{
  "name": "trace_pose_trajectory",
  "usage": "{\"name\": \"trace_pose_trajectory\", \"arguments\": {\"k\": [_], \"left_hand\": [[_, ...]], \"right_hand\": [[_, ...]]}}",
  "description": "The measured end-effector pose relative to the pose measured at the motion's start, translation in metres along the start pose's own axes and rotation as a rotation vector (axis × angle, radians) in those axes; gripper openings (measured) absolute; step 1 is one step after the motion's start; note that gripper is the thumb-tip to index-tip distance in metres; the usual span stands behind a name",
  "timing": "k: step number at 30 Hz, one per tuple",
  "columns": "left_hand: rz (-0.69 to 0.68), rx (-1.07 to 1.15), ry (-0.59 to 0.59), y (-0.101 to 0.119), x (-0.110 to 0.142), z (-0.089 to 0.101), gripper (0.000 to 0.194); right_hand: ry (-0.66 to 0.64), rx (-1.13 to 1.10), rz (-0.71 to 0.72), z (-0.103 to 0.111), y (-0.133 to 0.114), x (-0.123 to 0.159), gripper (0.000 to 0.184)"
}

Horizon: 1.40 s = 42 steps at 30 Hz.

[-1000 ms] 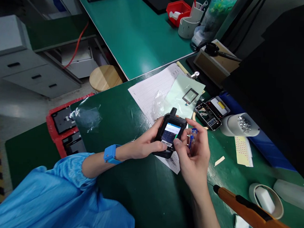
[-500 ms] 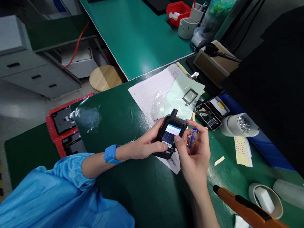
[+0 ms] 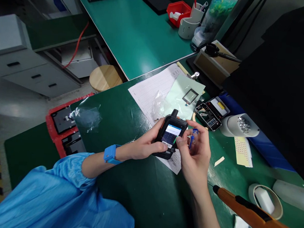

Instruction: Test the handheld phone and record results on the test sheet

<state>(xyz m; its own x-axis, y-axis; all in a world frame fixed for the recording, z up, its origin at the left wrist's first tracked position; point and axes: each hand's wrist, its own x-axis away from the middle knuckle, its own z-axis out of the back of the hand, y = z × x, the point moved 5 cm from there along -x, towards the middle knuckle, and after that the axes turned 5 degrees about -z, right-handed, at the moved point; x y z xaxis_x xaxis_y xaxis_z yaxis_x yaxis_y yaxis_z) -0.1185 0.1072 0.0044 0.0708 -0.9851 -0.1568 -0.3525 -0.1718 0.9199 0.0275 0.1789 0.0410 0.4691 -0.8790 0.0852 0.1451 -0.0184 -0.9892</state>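
The left hand (image 3: 146,146) has its grip clamped on the handset (image 3: 170,137) above the tabletop (image 3: 143,188). The right hand (image 3: 198,157), grip closed round a blue tool (image 3: 193,136), has its thumb by the screen (image 3: 173,130). Beyond, a panel (image 3: 190,96) lies on green paper (image 3: 177,89).

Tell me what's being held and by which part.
The left grip holds the black handheld device by its left side, thumb on the lower front. The right grip holds a small blue object; where exactly is unclear.

Dim o/all; glare on far bench (image 3: 139,47), upper R near-blk, edges stretched.
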Motion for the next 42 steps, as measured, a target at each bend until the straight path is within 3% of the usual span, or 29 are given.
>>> {"name": "trace_pose_trajectory", "arguments": {"k": [19, 42], "left_hand": [[0.021, -0.021, 0.001, -0.0029, 0.0004, 0.0003, 0.080], [0.005, -0.011, 0.000, -0.0014, -0.0004, 0.0000, 0.073]], "right_hand": [[-0.008, -0.011, -0.009, -0.0002, -0.0020, -0.0001, 0.035], [-0.011, 0.003, 0.001, -0.0002, -0.0033, -0.0012, 0.037]]}}
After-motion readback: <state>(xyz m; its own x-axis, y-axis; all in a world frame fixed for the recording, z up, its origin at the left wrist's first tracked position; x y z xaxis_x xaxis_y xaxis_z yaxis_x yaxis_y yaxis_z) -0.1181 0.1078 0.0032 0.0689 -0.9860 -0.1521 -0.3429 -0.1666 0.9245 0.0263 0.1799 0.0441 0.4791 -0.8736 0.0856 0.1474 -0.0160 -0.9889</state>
